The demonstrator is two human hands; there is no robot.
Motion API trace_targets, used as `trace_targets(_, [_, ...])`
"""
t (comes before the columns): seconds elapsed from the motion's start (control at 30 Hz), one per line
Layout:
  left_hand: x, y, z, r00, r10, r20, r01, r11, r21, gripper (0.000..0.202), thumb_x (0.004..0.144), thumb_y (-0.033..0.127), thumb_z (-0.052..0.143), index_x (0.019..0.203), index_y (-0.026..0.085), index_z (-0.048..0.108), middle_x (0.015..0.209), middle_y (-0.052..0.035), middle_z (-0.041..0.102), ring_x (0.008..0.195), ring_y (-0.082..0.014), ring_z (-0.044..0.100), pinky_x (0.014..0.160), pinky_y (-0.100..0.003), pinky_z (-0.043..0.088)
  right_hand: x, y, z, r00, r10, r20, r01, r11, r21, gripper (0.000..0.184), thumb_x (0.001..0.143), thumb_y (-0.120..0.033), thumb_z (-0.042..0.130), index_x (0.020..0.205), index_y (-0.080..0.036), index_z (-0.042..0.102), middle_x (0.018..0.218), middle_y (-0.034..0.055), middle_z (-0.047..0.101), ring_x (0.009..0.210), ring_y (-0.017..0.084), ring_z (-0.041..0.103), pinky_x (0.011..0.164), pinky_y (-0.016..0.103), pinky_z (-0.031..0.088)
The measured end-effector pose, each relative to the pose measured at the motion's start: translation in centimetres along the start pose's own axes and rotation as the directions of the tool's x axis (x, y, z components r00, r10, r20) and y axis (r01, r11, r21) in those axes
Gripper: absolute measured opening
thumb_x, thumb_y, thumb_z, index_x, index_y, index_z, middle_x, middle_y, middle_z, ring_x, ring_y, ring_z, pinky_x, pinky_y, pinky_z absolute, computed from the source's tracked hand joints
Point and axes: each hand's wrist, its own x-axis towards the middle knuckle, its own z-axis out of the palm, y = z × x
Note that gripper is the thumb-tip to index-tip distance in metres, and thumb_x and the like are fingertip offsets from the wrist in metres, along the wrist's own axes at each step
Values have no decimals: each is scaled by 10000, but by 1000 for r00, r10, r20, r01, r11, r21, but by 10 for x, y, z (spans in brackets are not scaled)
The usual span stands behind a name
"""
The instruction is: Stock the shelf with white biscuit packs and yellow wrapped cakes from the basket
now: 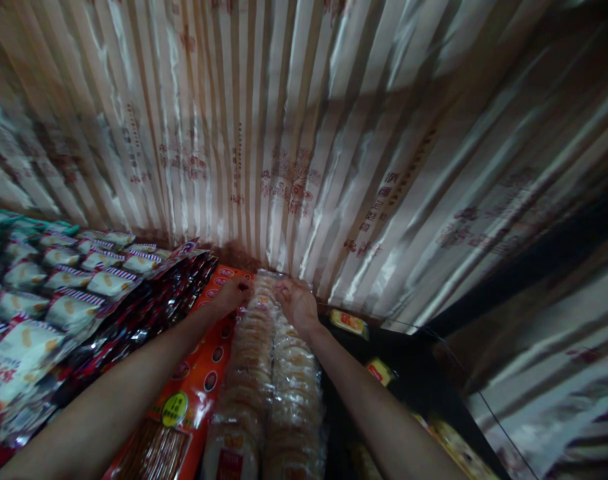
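Two long rows of round, pale crackers in clear wrappers [249,380] run away from me toward the back curtain. At their far end, one cracker packet [264,288] with a small red label lies between my two hands. My left hand [233,295] has its fingers closed at the packet's left edge, above an orange package. From the right, my right hand [297,303] pinches the packet's other edge with thumb and fingers. The exact fingertip contact is dim and blurred.
An orange snack package [199,373] with a clear window lies left of the crackers. Farther left are dark shiny packets [154,313] and several white snack bags [64,277]. Small yellow packets [349,323] sit on a black surface at right. A striped plastic curtain [284,133] hangs behind.
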Motion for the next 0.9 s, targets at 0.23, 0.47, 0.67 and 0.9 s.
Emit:
trace_targets(0.23, [-2,-2,1,997,24,-72,-22,999,34,13,593,147,562,596,159,563,521,58,536,502,-82,476,492,-188,370,-9,-8,-19,963,-182,199,198,978,-64,167,837,-312,540,820,-220,678,854,27,639,880,154,535,872,281,345])
trace_targets(0.47, [1,-14,4,995,34,-89,-30,998,48,14,611,153,563,603,164,566,506,59,531,493,-86,475,483,-191,369,-5,-8,-17,942,-166,290,181,983,-26,103,803,-232,589,761,-216,682,801,10,651,882,146,546,888,280,332])
trace_targets(0.67, [0,-15,2,995,27,-95,-24,999,33,35,626,160,602,653,153,579,555,41,573,528,-92,511,517,-200,407,-8,-9,-14,952,-170,256,197,977,-84,100,813,-225,563,787,-201,657,861,31,624,903,159,521,880,278,345])
trace_targets(0.9, [-9,-11,-7,995,-29,-91,31,999,17,93,676,230,605,712,148,584,562,33,571,499,-88,495,467,-193,382,-14,-11,-7,973,-139,184,169,973,-158,144,840,-239,507,795,-187,633,874,57,601,927,185,487,870,289,358])
